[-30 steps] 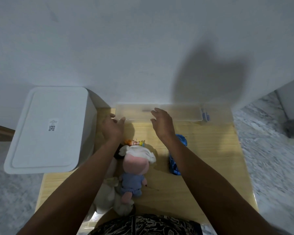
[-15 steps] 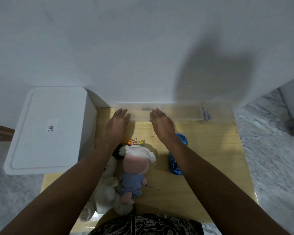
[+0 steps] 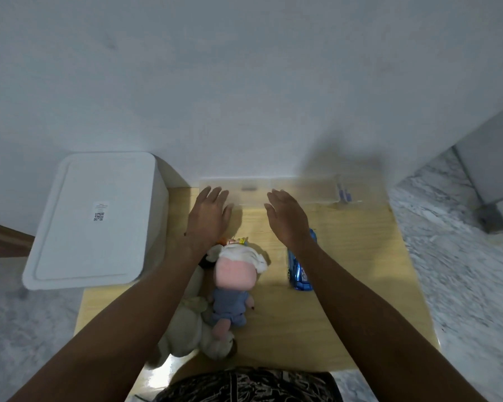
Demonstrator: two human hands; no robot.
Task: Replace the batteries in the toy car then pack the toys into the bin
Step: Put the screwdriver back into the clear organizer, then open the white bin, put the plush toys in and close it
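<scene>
A blue toy car [image 3: 298,268] lies on the wooden table [image 3: 355,285], partly under my right forearm. A pink-headed plush doll in a blue outfit [image 3: 234,282] lies in the middle, with a cream plush toy [image 3: 186,329] beside it on the left. A clear flat plastic box [image 3: 296,191] stands against the wall at the table's back edge. My left hand [image 3: 208,217] and my right hand [image 3: 288,217] hover with straight fingers just in front of that box, holding nothing.
A white lidded bin [image 3: 93,219] with a QR label stands to the left of the table. Small colourful items [image 3: 235,242] peek out above the doll's head. Marble floor surrounds the table; a white wall rises behind it.
Both hands have stayed near the clear box; the left hand moved up and right toward it and its fingers straightened. The toys have not moved.
</scene>
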